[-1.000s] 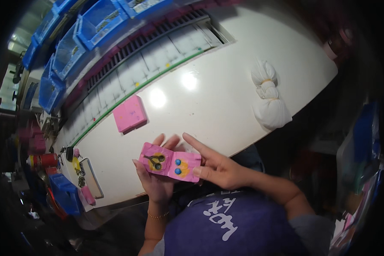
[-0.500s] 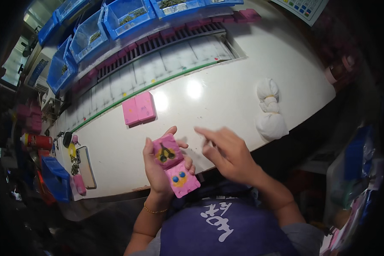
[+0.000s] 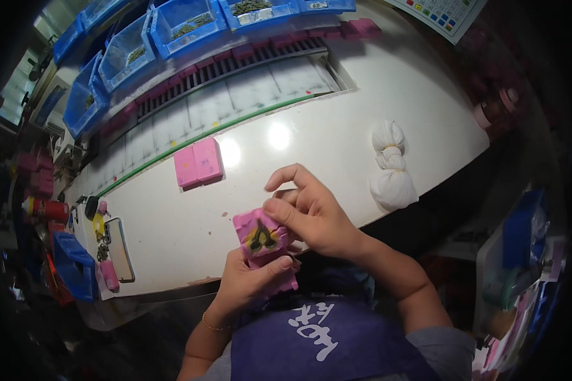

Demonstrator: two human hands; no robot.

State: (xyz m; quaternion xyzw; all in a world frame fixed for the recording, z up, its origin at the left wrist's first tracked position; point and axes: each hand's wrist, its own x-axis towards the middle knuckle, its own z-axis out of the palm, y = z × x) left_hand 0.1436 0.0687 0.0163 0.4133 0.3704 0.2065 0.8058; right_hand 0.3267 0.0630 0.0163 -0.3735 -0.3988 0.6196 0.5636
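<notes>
Just beyond my apron, my left hand (image 3: 251, 279) grips a soft pink mold (image 3: 241, 222) from below, its thumb lying across the lower part. A dark forked piece (image 3: 260, 238) with two rounded ends sits in the upper half, in a yellow-stained hollow. The lower half is mostly covered by my left thumb and fingers. At the mold's upper right edge, my right hand (image 3: 318, 219) has its thumb on the rim, with the index finger raised and bent. Its other fingers are partly hidden behind the mold.
Two pink blocks (image 3: 198, 163) lie side by side on the white table (image 3: 324, 140). A tied white cloth bundle (image 3: 393, 187) is at right, a phone (image 3: 119, 251) at left. Blue bins (image 3: 187, 28) line the back, behind a slatted grate (image 3: 235, 73) and green strip.
My right hand has moved left onto the mold's upper edge. The mold has tipped, and its lower half with two blue dots is now covered by my left thumb.
</notes>
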